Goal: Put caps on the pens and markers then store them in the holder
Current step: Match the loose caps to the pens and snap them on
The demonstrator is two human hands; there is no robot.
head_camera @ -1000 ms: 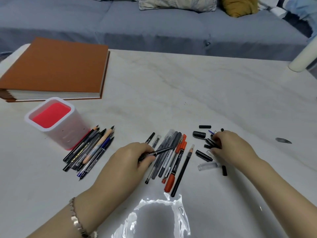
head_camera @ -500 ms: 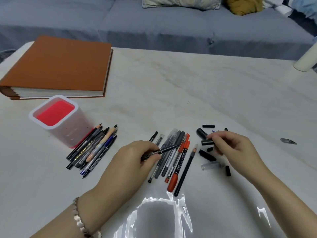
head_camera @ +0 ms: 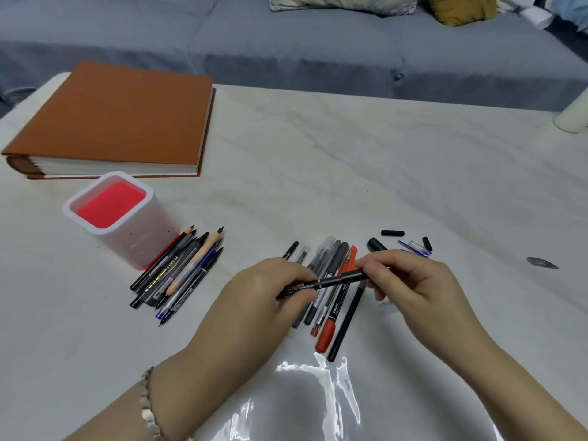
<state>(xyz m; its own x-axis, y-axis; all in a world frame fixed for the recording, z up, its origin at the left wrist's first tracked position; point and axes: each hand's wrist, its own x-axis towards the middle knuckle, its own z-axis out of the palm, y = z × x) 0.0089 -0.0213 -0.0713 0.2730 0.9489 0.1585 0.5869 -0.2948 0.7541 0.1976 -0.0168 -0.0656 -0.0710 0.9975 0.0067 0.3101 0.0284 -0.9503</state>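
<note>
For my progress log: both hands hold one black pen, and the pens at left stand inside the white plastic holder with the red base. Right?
No. The head view shows those pens lying on the white table beside the white plastic holder with the red base, not inside it. The left hand and right hand do hold one black pen.

White marble table, grey-blue sofa behind, cushions, glare on tabletop

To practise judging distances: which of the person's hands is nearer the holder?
Left. The left hand, gripping a pen, lies to the right of the holder; the right hand pinches that pen's other end, farther right.
</note>
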